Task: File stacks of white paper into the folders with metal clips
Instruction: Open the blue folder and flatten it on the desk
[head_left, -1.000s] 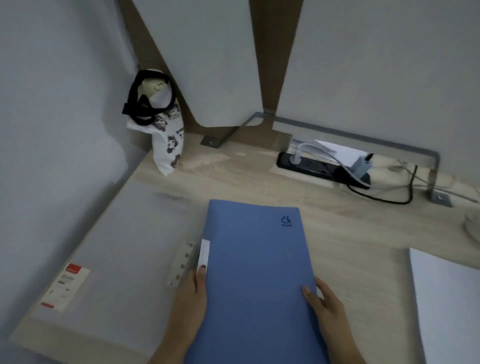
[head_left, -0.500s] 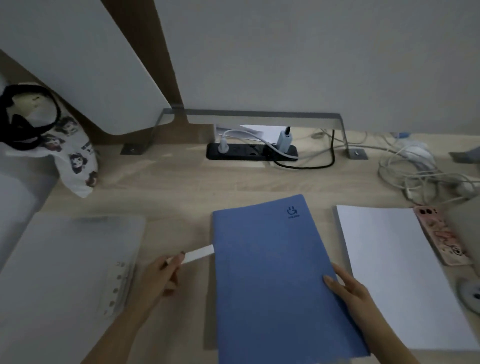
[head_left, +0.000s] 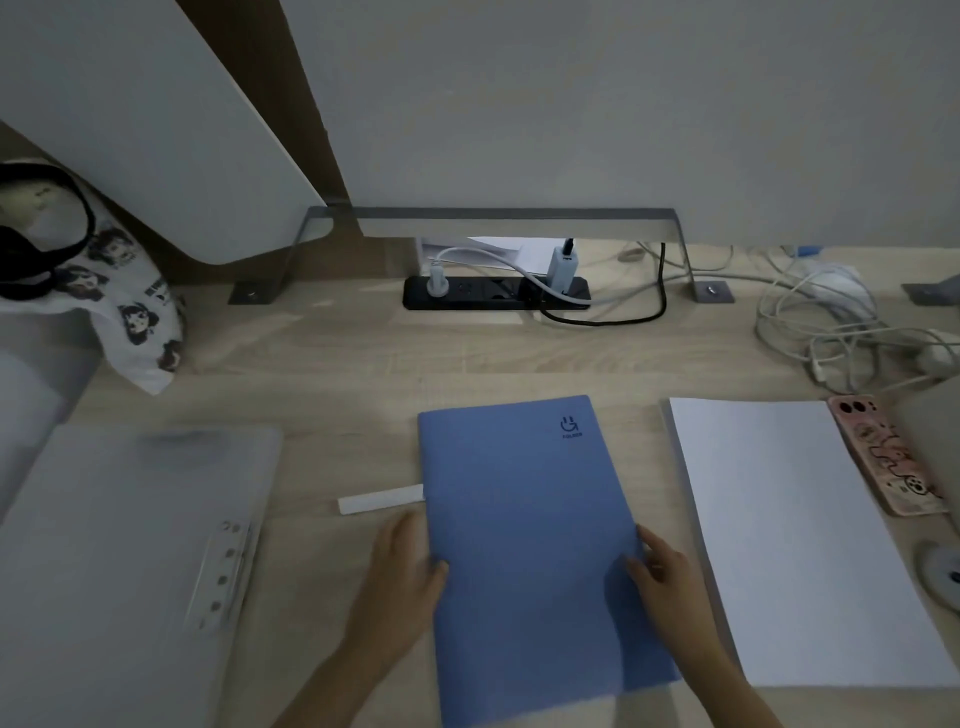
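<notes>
**Two hands on the closed blue folder**

While the blue folder (head_left: 530, 545) lies shut in the middle of the wooden desk (head_left: 363, 358), nothing inside it can be seen, so its metal clip is hidden. Its near edge runs off the picture at 6 o'clock. The left hand (head_left: 400, 571) lies against the folder's left edge, at 9 o'clock from the folder's middle, with the thumb on top of the cover and the other fingers hidden. The right hand (head_left: 660, 571) rests on the right edge, at 3 o'clock, fingers a little bent and touching the cover. I cannot tell if either hand is really gripping the cover or only resting on it. Both arms are cut off at the bottom.

A small white strip (head_left: 379, 501) sticks out from the folder's left edge, at 10 o'clock from the left hand. At 3 o'clock from the folder lies the stack of white paper (head_left: 789, 535), just beside it, with a thin line of bare desk between. A pink phone case (head_left: 883, 452) sits right next to the far right side of the paper. At 9 o'clock lies a clear folder (head_left: 119, 545), blurry and cut off at the left. Between it and the blue folder there is open desk. More open desk lies at 12 o'clock, up to the black power strip (head_left: 493, 293). At 2 o'clock a heap of white cables (head_left: 831, 332) is tangled and hard to make out.
</notes>
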